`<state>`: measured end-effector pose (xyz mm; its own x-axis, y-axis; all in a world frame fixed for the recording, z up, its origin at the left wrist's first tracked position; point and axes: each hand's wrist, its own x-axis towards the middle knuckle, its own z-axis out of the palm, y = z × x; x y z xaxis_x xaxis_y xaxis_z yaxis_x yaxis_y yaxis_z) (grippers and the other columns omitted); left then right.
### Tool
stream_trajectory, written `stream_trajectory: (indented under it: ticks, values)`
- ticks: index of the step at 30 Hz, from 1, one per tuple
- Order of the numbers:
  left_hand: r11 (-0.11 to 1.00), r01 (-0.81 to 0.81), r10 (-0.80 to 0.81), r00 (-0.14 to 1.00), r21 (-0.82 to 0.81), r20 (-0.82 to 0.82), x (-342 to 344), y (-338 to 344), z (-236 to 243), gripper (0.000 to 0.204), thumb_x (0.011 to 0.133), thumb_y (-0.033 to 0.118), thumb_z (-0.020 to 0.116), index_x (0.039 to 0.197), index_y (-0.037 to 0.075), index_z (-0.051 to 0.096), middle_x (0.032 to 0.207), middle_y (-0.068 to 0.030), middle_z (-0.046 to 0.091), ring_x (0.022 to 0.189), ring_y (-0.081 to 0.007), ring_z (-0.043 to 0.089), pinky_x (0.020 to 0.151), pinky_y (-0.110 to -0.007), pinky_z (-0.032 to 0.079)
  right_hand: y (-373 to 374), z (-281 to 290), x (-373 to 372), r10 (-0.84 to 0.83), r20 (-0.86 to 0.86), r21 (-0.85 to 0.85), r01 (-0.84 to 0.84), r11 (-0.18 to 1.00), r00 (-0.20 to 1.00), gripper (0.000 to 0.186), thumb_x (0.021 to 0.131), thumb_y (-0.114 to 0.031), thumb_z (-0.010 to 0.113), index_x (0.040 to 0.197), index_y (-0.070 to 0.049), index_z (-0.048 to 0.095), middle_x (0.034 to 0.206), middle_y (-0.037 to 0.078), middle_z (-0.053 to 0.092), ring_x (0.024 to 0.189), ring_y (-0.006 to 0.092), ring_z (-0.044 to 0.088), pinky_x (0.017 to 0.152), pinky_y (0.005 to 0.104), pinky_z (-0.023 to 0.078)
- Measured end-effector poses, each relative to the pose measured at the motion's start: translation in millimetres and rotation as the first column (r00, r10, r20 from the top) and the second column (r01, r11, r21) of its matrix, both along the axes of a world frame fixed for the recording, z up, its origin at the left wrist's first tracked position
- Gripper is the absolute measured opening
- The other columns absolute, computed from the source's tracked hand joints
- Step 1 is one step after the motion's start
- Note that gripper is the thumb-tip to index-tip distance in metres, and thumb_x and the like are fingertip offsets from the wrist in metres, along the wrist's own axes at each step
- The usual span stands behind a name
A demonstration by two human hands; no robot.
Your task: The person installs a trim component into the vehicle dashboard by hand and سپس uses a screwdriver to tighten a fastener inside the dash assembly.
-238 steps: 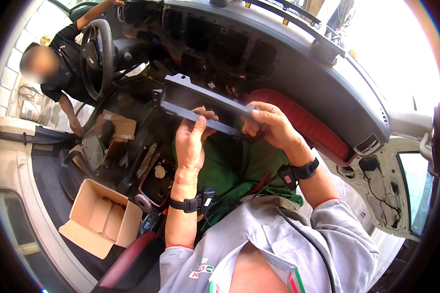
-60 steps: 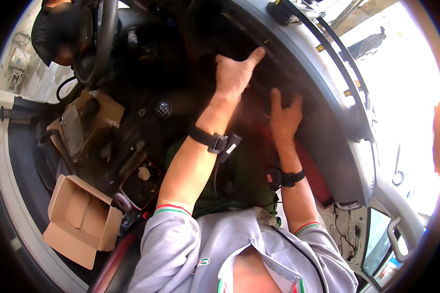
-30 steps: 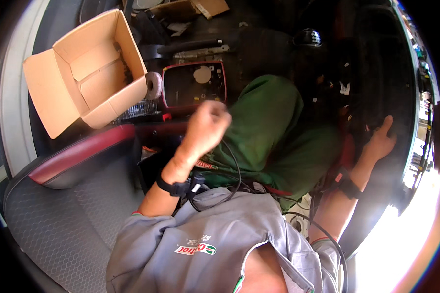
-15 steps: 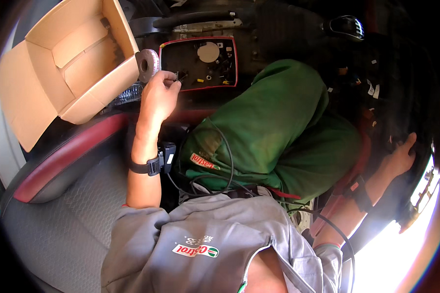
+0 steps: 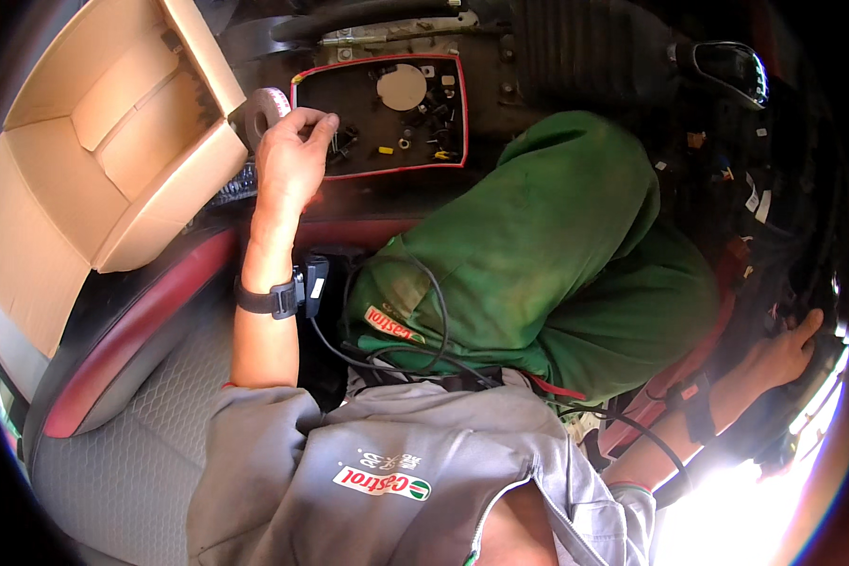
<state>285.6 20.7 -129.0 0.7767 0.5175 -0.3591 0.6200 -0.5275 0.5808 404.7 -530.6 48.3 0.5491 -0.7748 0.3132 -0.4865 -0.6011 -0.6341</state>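
My left hand [image 5: 291, 162] is raised over the left edge of a red-rimmed black tray [image 5: 463, 123]. Its thumb and index finger are pinched together; whatever lies between them is too small to make out. A roll of tape [image 5: 272, 110] stands right behind these fingers. In the tray lie a round pale disc [image 5: 401, 87], a small yellow piece [image 5: 386, 150] and several small dark clips or fasteners [image 5: 438, 121]. Far to the right, my right hand [image 5: 785, 357] reaches into shadow beside the seat. One digit sticks out, and the other fingers are hidden in the dark.
An open cardboard box [image 5: 52, 179] stands at the left by the seat [image 5: 151, 406]. A gear lever [image 5: 732, 72] rises at the back right. Small scraps [image 5: 757, 196] lie on the dark floor. A black cable [image 5: 443, 311] runs across my green trousers [image 5: 538, 236].
The whole view has shifted and turned a little. My left hand has moved slightly farther over the tray, still pinched. My right hand sits lower in the picture.
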Motion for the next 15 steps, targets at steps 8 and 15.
stream_trajectory:
  ticks: [8,15]
  values:
    - [0.904,0.414,-0.417,0.909,0.107,0.006,2,-26,-5,0.025,0.081,0.015,0.078,0.102,0.005,0.072,0.096,-0.0120,0.068,0.086,-0.0277,0.066,0.075,-0.037,0.052,4,1,1,-0.015,-0.010,0.026,0.015,1.000,1.000,0.069,0.091,-0.050,0.071,0.108,0.017,0.065,0.102,0.024,0.071,0.087,0.0275,0.071,0.080,0.0348,0.058]
    - [0.666,0.677,-0.646,0.734,0.314,-0.209,4,-33,-21,0.024,0.079,0.010,0.073,0.103,0.007,0.068,0.098,-0.0137,0.068,0.096,-0.0390,0.064,0.083,-0.048,0.052,-8,0,3,-0.004,-0.010,0.060,0.004,0.998,1.000,0.070,0.091,-0.050,0.072,0.108,0.017,0.063,0.102,0.023,0.071,0.083,0.0270,0.071,0.074,0.0337,0.059]
